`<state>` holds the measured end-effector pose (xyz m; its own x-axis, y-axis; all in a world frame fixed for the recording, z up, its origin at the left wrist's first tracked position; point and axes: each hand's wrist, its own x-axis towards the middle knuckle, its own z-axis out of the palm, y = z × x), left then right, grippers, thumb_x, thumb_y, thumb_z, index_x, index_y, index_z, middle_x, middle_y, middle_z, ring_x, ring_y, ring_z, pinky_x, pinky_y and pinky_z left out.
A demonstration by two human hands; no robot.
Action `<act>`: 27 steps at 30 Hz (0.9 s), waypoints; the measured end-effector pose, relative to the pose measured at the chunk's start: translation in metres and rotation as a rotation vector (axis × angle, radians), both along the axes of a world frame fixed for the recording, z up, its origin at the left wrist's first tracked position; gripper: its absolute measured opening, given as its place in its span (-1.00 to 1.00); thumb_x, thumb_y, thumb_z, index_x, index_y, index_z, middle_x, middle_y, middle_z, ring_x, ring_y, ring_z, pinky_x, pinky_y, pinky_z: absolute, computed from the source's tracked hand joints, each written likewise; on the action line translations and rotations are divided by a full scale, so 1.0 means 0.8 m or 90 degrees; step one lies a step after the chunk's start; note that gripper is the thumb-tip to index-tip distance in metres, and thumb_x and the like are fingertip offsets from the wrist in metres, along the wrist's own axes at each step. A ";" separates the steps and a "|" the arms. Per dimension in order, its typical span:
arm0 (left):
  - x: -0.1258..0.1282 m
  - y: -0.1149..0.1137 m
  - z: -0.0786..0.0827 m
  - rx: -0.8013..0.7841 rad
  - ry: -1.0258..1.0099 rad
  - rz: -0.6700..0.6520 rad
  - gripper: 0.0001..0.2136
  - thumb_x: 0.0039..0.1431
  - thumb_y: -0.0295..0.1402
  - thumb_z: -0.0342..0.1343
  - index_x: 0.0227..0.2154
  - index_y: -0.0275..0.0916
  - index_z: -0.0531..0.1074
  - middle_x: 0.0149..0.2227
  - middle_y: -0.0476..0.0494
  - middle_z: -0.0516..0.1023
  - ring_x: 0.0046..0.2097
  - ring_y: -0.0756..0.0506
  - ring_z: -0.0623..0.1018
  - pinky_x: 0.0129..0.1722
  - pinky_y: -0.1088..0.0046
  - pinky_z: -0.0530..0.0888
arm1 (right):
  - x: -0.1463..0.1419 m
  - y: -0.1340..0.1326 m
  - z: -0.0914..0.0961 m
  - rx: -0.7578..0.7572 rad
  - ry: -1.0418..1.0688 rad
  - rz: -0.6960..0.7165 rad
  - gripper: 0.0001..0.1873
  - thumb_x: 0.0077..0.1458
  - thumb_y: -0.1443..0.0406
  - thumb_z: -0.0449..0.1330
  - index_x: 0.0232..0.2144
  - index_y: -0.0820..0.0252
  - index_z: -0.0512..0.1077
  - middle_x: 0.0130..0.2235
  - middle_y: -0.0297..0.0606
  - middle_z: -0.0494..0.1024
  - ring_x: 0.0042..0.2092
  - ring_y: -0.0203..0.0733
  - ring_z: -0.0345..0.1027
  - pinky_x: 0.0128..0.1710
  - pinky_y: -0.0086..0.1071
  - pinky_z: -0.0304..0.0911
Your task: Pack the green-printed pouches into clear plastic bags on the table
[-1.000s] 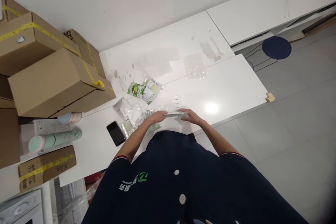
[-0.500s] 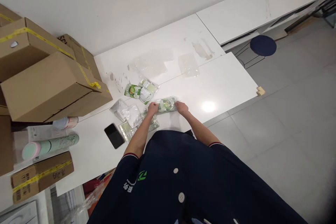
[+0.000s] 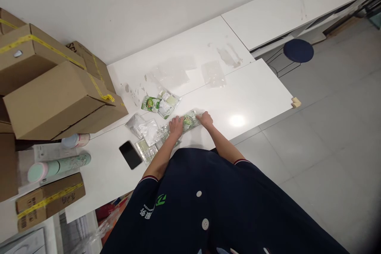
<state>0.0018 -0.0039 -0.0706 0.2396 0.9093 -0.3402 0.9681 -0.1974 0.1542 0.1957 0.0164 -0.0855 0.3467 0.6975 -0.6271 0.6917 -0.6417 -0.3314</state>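
Both hands have sunk lower since half a second ago, laying the green-printed clear plastic packet (image 3: pixel 189 119) flat on the white bench (image 3: pixel 256 91). The left hand (image 3: pixel 176 125) rests with its fingers flat and open on the packet's left end. The right hand (image 3: pixel 206 119) curls its fingers over the right end; whether they pinch it cannot be told.

Bright even overhead light, glare spot on the white table (image 3: pixel 237 120) (wide-angle distortion), dark vignetted corner

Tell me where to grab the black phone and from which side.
Probably best by its two short ends, coming from above: the phone lies flat on the table, and a packet sits close along one long edge.
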 end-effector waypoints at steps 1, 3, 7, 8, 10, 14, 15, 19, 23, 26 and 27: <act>0.001 -0.002 0.001 -0.019 0.005 -0.006 -0.53 0.25 -0.51 -0.15 0.19 -0.10 0.24 0.20 -0.30 0.24 0.19 -0.26 0.24 0.12 0.11 0.24 | 0.003 0.000 -0.001 -0.001 0.025 0.016 -0.61 0.11 0.04 0.17 -0.20 0.25 0.41 -0.20 -0.08 0.53 -0.16 -0.08 0.42 -0.28 -0.38 0.21; 0.004 -0.002 0.003 -0.050 0.002 0.003 -0.62 0.24 -0.48 -0.11 0.10 -0.17 0.34 0.09 -0.33 0.34 0.14 -0.26 0.28 0.09 0.15 0.26 | 0.006 -0.001 -0.003 0.013 0.053 0.047 -0.70 0.10 0.08 0.16 -0.41 0.21 0.41 -0.31 -0.16 0.52 -0.22 -0.14 0.40 -0.34 -0.42 0.15; 0.013 0.020 0.005 -0.065 -0.145 0.030 -0.66 0.25 -0.32 -0.03 0.06 -0.24 0.38 0.07 -0.37 0.38 0.18 -0.31 0.26 0.13 0.15 0.22 | 0.008 -0.013 -0.004 0.096 0.084 0.068 -0.74 0.08 0.14 0.11 -0.54 0.15 0.27 -0.41 -0.31 0.43 -0.31 -0.25 0.28 -0.36 -0.44 0.09; 0.016 0.030 0.005 -0.067 -0.203 0.038 -0.60 0.23 -0.26 0.02 0.11 -0.25 0.34 0.11 -0.37 0.37 0.20 -0.31 0.24 0.15 0.16 0.21 | 0.009 -0.016 -0.003 0.133 0.126 0.068 -0.73 0.07 0.13 0.10 -0.55 0.14 0.23 -0.45 -0.35 0.38 -0.34 -0.27 0.23 -0.38 -0.44 0.09; 0.022 0.051 0.003 -0.100 -0.309 0.070 -0.42 0.12 -0.15 0.16 0.18 -0.24 0.26 0.15 -0.35 0.35 0.21 -0.30 0.25 0.15 0.19 0.22 | 0.012 -0.023 -0.002 0.200 0.249 0.058 -0.66 0.04 0.07 0.10 -0.58 0.12 0.15 -0.52 -0.41 0.27 -0.40 -0.30 0.13 -0.41 -0.44 0.08; 0.032 0.081 -0.009 -0.333 -0.463 0.145 -0.48 -0.16 -0.11 0.36 -0.16 -0.31 0.45 -0.26 -0.19 0.53 -0.15 -0.17 0.50 -0.16 0.35 0.42 | 0.025 -0.033 0.000 0.228 0.463 0.007 -0.54 -0.09 -0.10 0.17 -0.57 0.12 0.16 -0.54 -0.44 0.23 -0.42 -0.31 0.12 -0.41 -0.43 0.13; 0.033 0.083 -0.013 -0.395 -0.497 0.158 -0.56 -0.18 -0.12 0.38 -0.30 -0.31 0.46 -0.38 -0.12 0.49 -0.28 -0.11 0.50 -0.27 0.39 0.43 | 0.028 -0.036 0.000 0.223 0.498 -0.021 -0.53 -0.13 -0.11 0.20 -0.55 0.13 0.19 -0.52 -0.43 0.26 -0.42 -0.31 0.15 -0.40 -0.42 0.16; 0.029 0.078 -0.025 -0.453 -0.607 0.282 -0.65 -0.17 -0.18 0.39 -0.51 -0.29 0.36 -0.55 0.01 0.37 -0.49 0.02 0.40 -0.50 0.50 0.36 | 0.028 -0.049 -0.004 0.218 0.608 -0.204 -0.48 -0.24 -0.07 0.31 -0.34 0.13 0.31 -0.43 -0.39 0.42 -0.35 -0.27 0.30 -0.30 -0.35 0.29; 0.024 0.058 -0.027 -0.369 -0.655 0.427 -0.71 -0.05 -0.26 0.32 -0.31 -0.32 0.44 -0.42 -0.07 0.47 -0.44 0.03 0.43 -0.50 0.53 0.37 | 0.007 -0.060 -0.011 0.279 0.613 -0.313 -0.29 -0.23 0.01 0.32 -0.02 0.10 0.26 -0.41 -0.43 0.43 -0.32 -0.27 0.33 -0.23 -0.30 0.33; 0.020 0.043 -0.024 -0.309 -0.678 0.468 -0.50 0.02 -0.32 0.25 0.06 -0.27 0.35 -0.27 -0.10 0.53 -0.37 0.04 0.48 -0.40 0.56 0.42 | -0.012 -0.065 -0.015 0.343 0.535 -0.296 -0.40 -0.12 0.01 0.20 -0.04 0.10 0.28 -0.48 -0.48 0.33 -0.39 -0.30 0.26 -0.29 -0.36 0.29; 0.018 0.037 -0.023 -0.298 -0.682 0.455 -0.41 0.04 -0.32 0.23 0.17 -0.23 0.26 -0.26 -0.07 0.53 -0.37 0.05 0.48 -0.38 0.57 0.42 | -0.017 -0.067 -0.016 0.362 0.505 -0.283 -0.47 -0.09 0.01 0.16 -0.08 0.11 0.30 -0.48 -0.47 0.32 -0.40 -0.31 0.23 -0.31 -0.38 0.27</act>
<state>0.0163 0.0260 -0.0886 0.1088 0.7972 -0.5939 0.2012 0.5674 0.7985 0.1824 -0.0371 -0.0983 0.2778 0.8695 -0.4085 -0.1106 -0.3935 -0.9127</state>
